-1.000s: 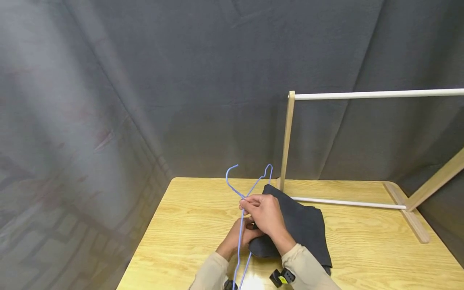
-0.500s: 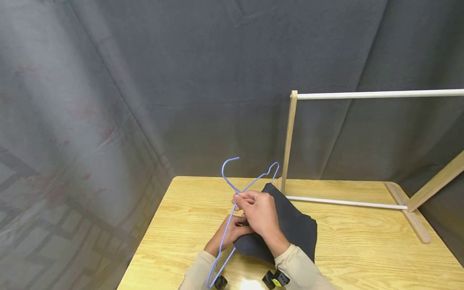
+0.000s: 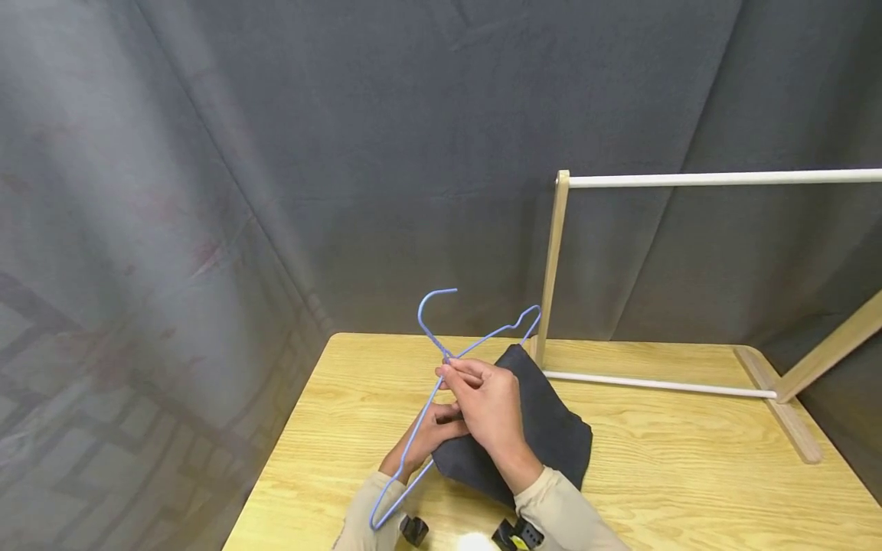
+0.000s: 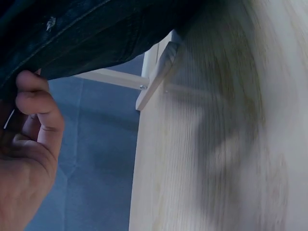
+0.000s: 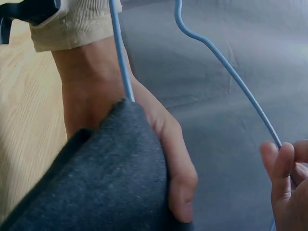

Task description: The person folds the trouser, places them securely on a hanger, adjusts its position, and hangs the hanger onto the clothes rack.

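A blue wire hanger (image 3: 431, 334) is held up at a tilt above the table, its hook upward. My right hand (image 3: 492, 405) pinches the wire just below the hook's twisted neck. Under it, my left hand (image 3: 427, 435) holds a dark folded garment (image 3: 551, 421) by its near edge, thumb on one side. Stitched seams show on the garment (image 4: 96, 38) in the left wrist view; its exact kind is unclear. In the right wrist view, the hanger's lower bar (image 5: 121, 57) runs into the fold of the cloth beside my left hand.
A wooden rack with a white upper rail (image 3: 723, 179) and a white lower rail (image 3: 654, 384) stands at the table's right rear. Grey curtains (image 3: 413, 153) hang behind and to the left of the wooden table (image 3: 331, 428).
Both hands have shifted left with the hanger and garment. The hanger has tipped so its hook sits higher and its near end swung left. Both grips stay the same.
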Demonstrator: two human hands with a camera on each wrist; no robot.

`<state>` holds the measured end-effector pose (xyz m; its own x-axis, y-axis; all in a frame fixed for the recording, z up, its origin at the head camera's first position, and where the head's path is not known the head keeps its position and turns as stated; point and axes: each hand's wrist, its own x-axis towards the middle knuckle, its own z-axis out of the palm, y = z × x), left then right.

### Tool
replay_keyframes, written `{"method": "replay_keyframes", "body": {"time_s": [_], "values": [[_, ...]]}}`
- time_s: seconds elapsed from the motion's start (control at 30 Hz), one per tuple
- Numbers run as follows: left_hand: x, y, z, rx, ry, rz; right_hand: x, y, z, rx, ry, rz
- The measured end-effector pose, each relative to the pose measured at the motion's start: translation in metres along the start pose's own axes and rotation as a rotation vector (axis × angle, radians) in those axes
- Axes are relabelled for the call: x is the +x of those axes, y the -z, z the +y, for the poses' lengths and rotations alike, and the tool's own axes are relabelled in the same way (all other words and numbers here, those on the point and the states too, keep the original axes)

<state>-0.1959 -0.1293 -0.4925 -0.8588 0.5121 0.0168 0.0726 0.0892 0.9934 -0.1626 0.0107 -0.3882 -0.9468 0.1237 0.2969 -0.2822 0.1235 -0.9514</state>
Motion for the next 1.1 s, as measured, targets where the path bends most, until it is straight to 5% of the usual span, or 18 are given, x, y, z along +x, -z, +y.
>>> {"method": "replay_keyframes", "body": {"time_s": [0.3, 0.6, 0.77, 1.1], "values": [[0.000, -0.005, 0.001, -0.083, 0.018, -0.040, 0.000, 0.009, -0.029, 0.043, -0.006, -0.022], [0.004, -0.009, 0.008, 0.035, 0.041, 0.080, 0.020, 0.021, -0.011, 0.145, -0.099, -0.085], [0.007, -0.014, 0.018, 0.100, -0.023, 0.101, 0.023, 0.024, -0.010, 0.169, -0.071, -0.102], [-0.006, -0.002, 0.032, 0.013, -0.133, -0.011, 0.005, 0.009, -0.025, 0.167, 0.010, -0.038]]}}
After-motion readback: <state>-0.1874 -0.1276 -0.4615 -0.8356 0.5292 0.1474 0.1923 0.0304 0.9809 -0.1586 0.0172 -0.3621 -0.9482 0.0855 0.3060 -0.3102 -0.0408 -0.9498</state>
